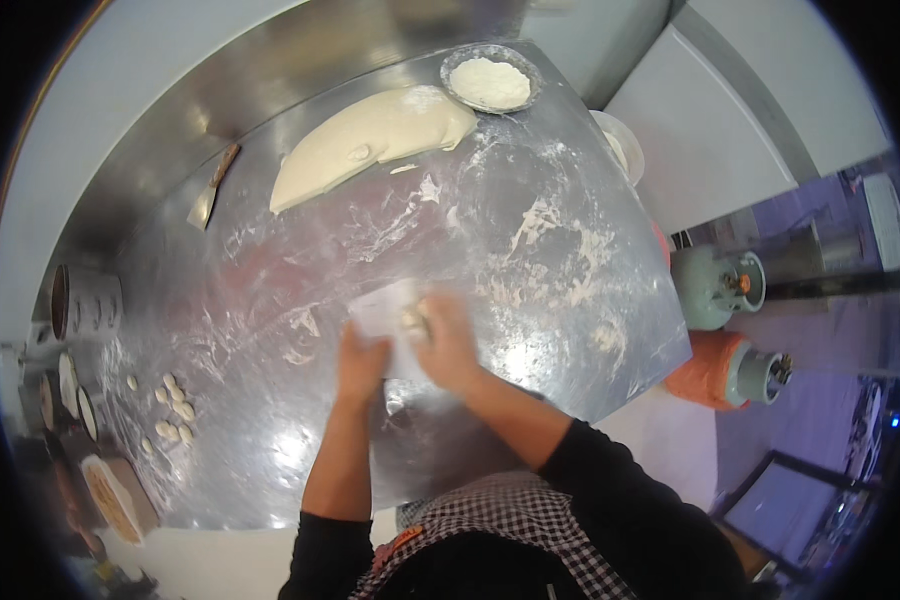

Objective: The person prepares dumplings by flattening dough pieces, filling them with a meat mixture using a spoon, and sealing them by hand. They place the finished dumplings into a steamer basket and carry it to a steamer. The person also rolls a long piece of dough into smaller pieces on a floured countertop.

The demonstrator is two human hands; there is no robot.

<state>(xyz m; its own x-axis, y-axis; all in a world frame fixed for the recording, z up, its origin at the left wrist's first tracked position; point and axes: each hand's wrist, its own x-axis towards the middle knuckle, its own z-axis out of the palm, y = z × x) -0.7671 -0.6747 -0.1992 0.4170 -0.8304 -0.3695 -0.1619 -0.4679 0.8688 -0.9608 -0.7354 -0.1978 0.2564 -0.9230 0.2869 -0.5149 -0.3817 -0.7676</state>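
Observation:
My left hand [362, 364] grips the left edge of a thin whitish sheet or bag [381, 311], blurred by motion, above the steel worktable [420, 247]. Right of it, my right hand [444, 337] is closed around a small pale lump [415, 321], likely dough, against the sheet's right side; blur hides its exact shape. A large slab of dough [375, 139] lies toward the table's back, with a small lump on top. Several small dough pieces [174, 405] are scattered at the left.
A bowl of flour [490, 82] stands at the back right corner. A scraper with a wooden handle [214, 187] lies back left. A cardboard box [120, 495], rolling pin [67, 487] and metal container [90, 304] sit far left. Gas cylinders [709, 289] stand beyond the right edge.

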